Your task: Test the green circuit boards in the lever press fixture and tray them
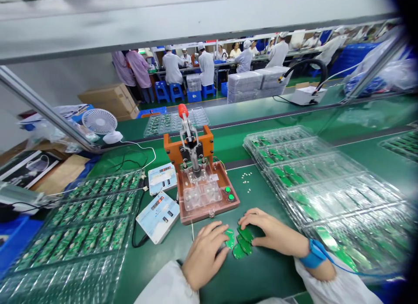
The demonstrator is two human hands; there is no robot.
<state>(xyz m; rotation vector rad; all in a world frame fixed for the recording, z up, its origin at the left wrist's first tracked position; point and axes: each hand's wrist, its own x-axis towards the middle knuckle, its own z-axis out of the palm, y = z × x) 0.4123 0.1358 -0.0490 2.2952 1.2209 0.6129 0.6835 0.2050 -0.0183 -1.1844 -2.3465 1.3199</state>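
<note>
Glossy clear plastic trays (329, 182), matt mat (261, 273)

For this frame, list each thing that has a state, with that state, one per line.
left hand: flat on the mat, fingertips on the green boards, not gripping.
right hand: palm down, fingers touching the boards, not gripping.
green boards: loose, overlapping, lying flat between the hands.
test fixture: red-knobbed lever upright; clear nest looks unloaded.
right trays: stacked, fanned out, holding boards.
left trays: filled with boards.
desk fan: running or not, cannot tell.

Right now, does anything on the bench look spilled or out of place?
Yes: small white parts lie scattered loose on the green mat, between the test fixture and the clear trays. The green boards between both hands overlap unevenly.
</note>
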